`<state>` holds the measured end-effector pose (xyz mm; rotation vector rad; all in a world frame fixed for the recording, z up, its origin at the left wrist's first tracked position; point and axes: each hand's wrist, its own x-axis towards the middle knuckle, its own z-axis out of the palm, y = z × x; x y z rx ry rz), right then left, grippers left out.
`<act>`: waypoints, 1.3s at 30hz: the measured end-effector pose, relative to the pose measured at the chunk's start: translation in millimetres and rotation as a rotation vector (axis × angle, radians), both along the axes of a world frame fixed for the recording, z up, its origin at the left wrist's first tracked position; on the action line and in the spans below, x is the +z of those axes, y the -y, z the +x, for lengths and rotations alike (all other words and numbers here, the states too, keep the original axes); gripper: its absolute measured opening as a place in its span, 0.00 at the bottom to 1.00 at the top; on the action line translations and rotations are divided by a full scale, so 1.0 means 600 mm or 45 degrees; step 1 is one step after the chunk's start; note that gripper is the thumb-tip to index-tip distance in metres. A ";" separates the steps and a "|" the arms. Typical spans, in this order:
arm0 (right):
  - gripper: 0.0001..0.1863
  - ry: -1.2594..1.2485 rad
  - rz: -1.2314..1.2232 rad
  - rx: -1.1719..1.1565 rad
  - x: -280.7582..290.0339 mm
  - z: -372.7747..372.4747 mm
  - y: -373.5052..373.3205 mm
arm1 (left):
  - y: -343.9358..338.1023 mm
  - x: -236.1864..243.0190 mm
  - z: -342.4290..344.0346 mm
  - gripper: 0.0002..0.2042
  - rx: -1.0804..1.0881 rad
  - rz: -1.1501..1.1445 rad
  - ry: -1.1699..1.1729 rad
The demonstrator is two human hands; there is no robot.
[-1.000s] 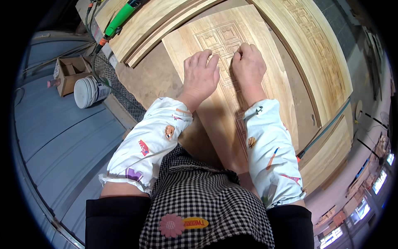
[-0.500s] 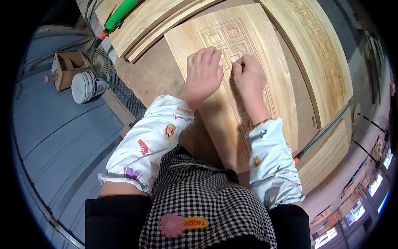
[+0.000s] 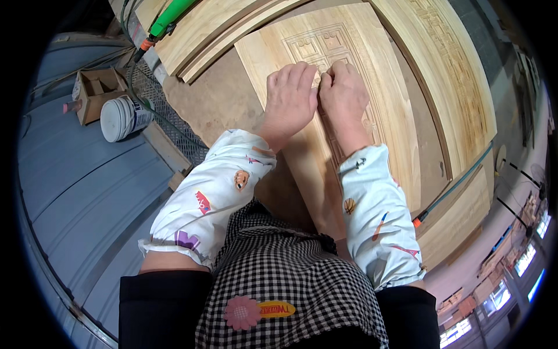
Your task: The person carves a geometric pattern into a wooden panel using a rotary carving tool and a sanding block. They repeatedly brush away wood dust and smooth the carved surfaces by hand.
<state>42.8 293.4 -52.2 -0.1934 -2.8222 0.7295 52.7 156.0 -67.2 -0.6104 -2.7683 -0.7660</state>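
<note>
The left hand (image 3: 290,96) and right hand (image 3: 345,96) are brought closer together than before over the carved panel (image 3: 385,110), laid on the brown tabletop (image 3: 215,96); whether anything is gripped cannot be told.

Two hands (image 3: 290,98), two carved panels (image 3: 328,45)

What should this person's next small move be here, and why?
Probably a short slide of the right hand toward the far end of the carved wooden panel: it sits over the recessed pattern close beside the left hand, and more of that pattern lies uncovered beyond both. Whether the fingers hold anything is hidden.
</note>
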 end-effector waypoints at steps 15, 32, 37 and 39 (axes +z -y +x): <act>0.09 0.086 -0.337 -0.176 0.029 0.085 -0.063 | 0.019 0.001 -0.013 0.24 0.048 0.189 0.052; 0.06 0.052 -0.076 -0.079 0.015 0.193 -0.002 | 0.037 -0.020 -0.020 0.19 0.113 -0.107 -0.172; 0.06 -0.187 -0.068 0.015 -0.002 0.162 -0.002 | 0.034 -0.020 -0.023 0.19 0.093 -0.125 -0.199; 0.06 -0.074 -0.088 -0.036 0.003 0.204 -0.006 | 0.038 -0.021 -0.020 0.19 0.099 -0.117 -0.204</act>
